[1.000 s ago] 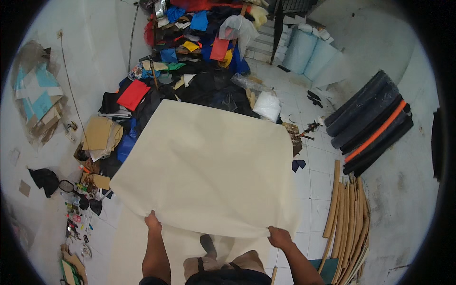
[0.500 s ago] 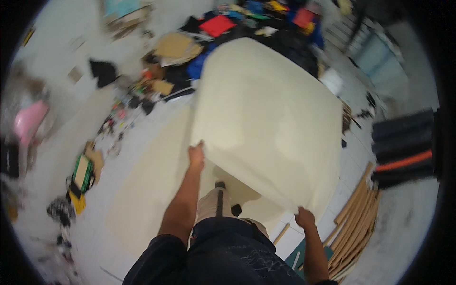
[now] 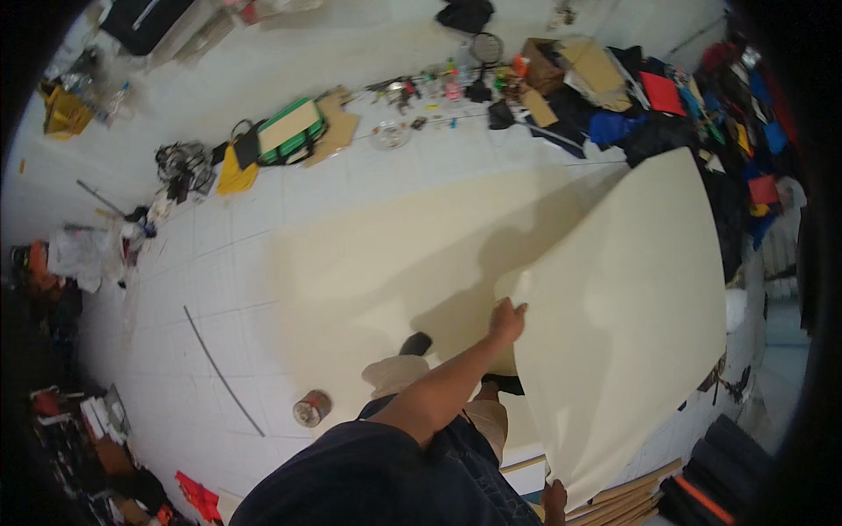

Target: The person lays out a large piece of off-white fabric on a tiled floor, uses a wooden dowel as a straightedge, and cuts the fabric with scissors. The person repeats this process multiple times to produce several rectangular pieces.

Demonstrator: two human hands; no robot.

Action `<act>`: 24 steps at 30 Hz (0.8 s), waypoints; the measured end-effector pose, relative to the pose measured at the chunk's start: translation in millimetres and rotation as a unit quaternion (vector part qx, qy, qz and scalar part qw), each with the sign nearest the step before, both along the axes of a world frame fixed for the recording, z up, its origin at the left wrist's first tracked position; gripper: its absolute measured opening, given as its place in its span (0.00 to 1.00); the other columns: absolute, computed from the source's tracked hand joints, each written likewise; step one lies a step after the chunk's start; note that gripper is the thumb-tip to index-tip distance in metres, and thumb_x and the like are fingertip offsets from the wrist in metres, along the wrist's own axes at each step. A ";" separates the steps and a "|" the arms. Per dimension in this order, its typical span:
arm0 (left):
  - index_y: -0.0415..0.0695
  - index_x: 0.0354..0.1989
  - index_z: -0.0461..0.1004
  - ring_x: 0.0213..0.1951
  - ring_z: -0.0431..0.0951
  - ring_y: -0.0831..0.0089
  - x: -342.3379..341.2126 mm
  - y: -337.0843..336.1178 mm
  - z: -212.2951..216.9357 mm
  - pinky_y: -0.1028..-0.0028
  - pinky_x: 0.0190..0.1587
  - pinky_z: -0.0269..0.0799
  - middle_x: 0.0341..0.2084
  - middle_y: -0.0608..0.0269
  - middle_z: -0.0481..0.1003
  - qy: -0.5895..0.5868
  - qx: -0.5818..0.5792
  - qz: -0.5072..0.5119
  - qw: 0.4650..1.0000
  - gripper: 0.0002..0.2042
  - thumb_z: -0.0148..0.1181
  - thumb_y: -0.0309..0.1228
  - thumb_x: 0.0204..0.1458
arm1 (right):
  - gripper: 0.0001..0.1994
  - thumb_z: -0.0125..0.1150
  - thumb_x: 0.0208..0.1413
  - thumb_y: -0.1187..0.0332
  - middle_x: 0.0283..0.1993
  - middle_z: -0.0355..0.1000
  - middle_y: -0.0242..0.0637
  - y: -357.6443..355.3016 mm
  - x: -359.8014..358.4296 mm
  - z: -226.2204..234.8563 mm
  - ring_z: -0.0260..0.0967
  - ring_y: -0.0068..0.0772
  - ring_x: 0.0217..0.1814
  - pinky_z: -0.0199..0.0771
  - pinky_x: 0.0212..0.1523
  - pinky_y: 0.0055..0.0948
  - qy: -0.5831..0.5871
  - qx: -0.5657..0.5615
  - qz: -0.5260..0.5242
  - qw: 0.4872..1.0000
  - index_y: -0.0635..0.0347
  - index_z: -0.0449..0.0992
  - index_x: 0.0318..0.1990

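Observation:
My left hand (image 3: pixel 506 322) is closed on the edge of a large, smooth cream sheet (image 3: pixel 623 298), with the thumb on top. Lower down, my right hand (image 3: pixel 554 498) grips the sheet's near corner. Between my hands the edge is pulled taut, and the lifted sheet slopes away to the right, its far corner near a heap of dark cloth. Flat on the floor beneath and to the left lies a wide cream sheet (image 3: pixel 377 254); I cannot tell whether it joins the raised one. My feet are on or beside it, and my arm's shadow falls across it.
A thin rod (image 3: pixel 224 373) and a round tin (image 3: pixel 311 408) stand out on the left floor. Along the far wall lie a green bag (image 3: pixel 294 131), bottles and a cloth heap (image 3: pixel 667 131). Brown tubes (image 3: pixel 627 500) and dark rolls (image 3: pixel 728 465) are at the lower right.
My view has turned to the left, so the room's things appear shifted rightward. Both hands still hold the sheet, which now hangs to my right.

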State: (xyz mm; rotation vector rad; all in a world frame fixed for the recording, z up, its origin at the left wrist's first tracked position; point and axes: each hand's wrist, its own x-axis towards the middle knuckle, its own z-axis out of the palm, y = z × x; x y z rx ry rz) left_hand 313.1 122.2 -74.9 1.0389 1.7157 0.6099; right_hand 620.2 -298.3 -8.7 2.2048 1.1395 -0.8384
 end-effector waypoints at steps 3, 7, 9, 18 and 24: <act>0.30 0.37 0.69 0.43 0.74 0.38 -57.3 -28.4 16.0 0.50 0.47 0.68 0.35 0.33 0.74 -0.027 -0.027 -0.014 0.999 0.21 0.55 0.42 0.58 | 0.20 0.54 0.57 0.52 0.38 0.76 0.57 -26.7 -38.4 11.5 0.72 0.64 0.45 0.71 0.44 0.54 0.021 0.024 0.009 0.999 0.65 0.74 0.36; 0.30 0.36 0.69 0.43 0.74 0.39 -121.6 -50.1 24.4 0.50 0.46 0.68 0.35 0.34 0.74 -0.015 0.006 -0.006 1.000 0.21 0.54 0.42 0.59 | 0.21 0.52 0.58 0.52 0.43 0.75 0.57 -16.6 -114.0 53.0 0.72 0.63 0.48 0.71 0.48 0.53 -0.014 -0.029 -0.036 0.999 0.65 0.76 0.42; 0.30 0.37 0.69 0.43 0.75 0.40 -145.4 -59.3 30.0 0.50 0.47 0.68 0.35 0.34 0.75 -0.026 0.015 -0.032 0.999 0.21 0.54 0.43 0.59 | 0.23 0.53 0.57 0.50 0.44 0.75 0.58 -43.4 -129.3 37.3 0.72 0.62 0.49 0.71 0.50 0.52 -0.001 -0.012 -0.025 1.000 0.65 0.76 0.44; 0.24 0.47 0.68 0.51 0.71 0.39 -237.0 -104.2 12.6 0.53 0.53 0.66 0.46 0.30 0.72 0.002 0.045 -0.003 0.999 0.30 0.57 0.48 0.57 | 0.25 0.48 0.59 0.47 0.52 0.74 0.49 -86.1 -252.1 26.0 0.71 0.55 0.55 0.70 0.57 0.46 0.004 -0.012 -0.043 0.999 0.57 0.76 0.51; 0.28 0.47 0.69 0.39 0.75 0.55 -312.2 -154.7 77.2 0.61 0.45 0.70 0.39 0.46 0.76 -0.108 0.096 -0.077 0.986 0.19 0.60 0.34 0.57 | 0.15 0.51 0.56 0.57 0.43 0.77 0.50 -158.3 -348.2 40.1 0.76 0.50 0.48 0.75 0.49 0.46 -0.056 0.062 -0.153 0.985 0.58 0.75 0.42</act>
